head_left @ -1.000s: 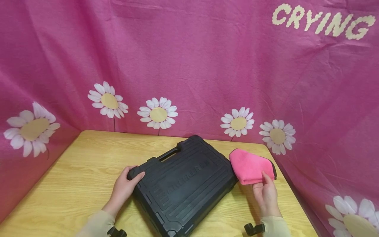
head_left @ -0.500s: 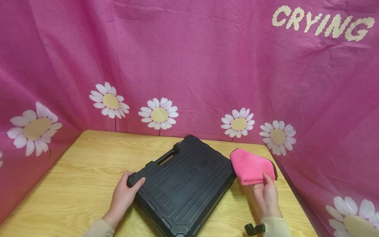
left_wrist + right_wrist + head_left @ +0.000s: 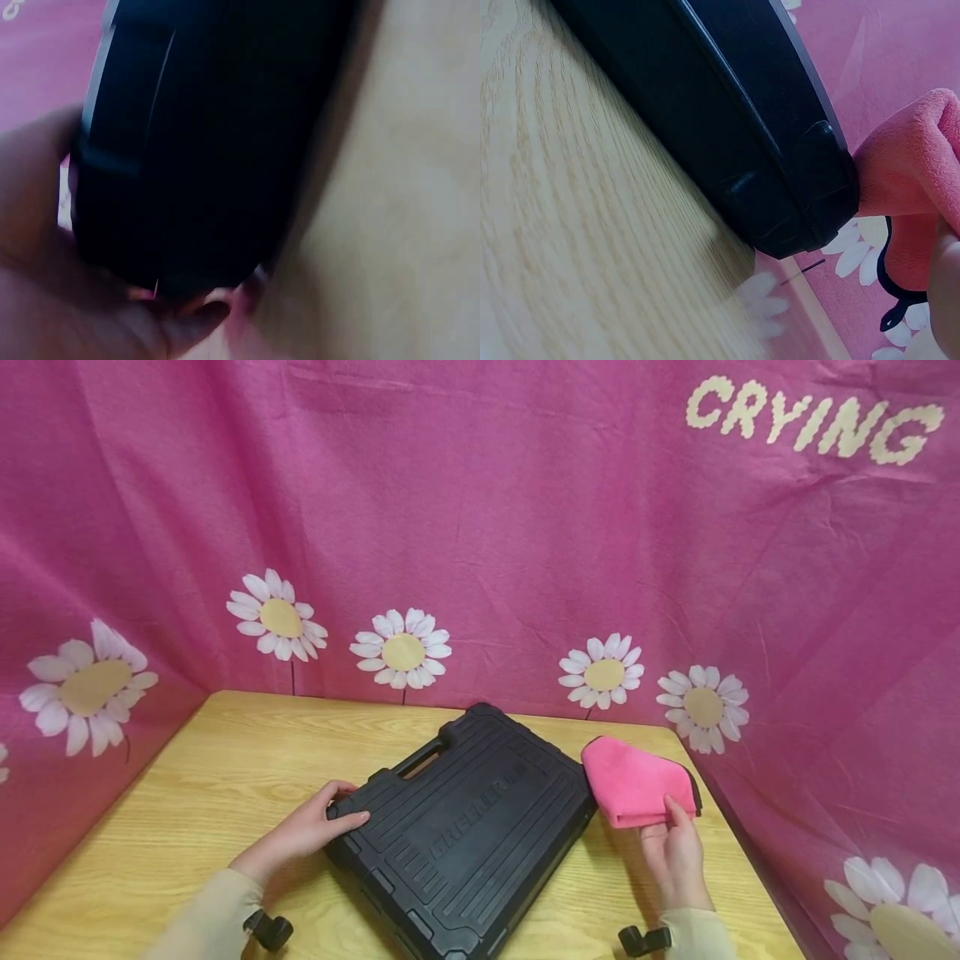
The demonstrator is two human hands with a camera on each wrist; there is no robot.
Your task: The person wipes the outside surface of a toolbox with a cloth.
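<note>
A black hard plastic carrying case point(image 3: 480, 827) with raised lettering and a handle point(image 3: 420, 758) lies at a slant on the wooden table. My left hand point(image 3: 303, 822) grips its left corner, thumb on the lid and the other fingers around the edge, partly hidden. In the left wrist view, the thumb and fingers of my left hand point(image 3: 97, 300) wrap the case's dark end point(image 3: 202, 150). My right hand point(image 3: 675, 852) pinches a folded pink cloth point(image 3: 637, 781) with dark trim. The cloth touches the case's right corner, as the right wrist view also shows.
The light wooden table point(image 3: 180, 793) runs to a pink curtain point(image 3: 480, 510) printed with daisies, behind and on both sides. A black wrist mount point(image 3: 268, 930) sits on the left sleeve, another mount point(image 3: 645, 941) on the right.
The case has turned slightly, its far corner shifting left. My left wrist has swung outward to the left while the hand stays at the corner. The right hand and cloth look still.
</note>
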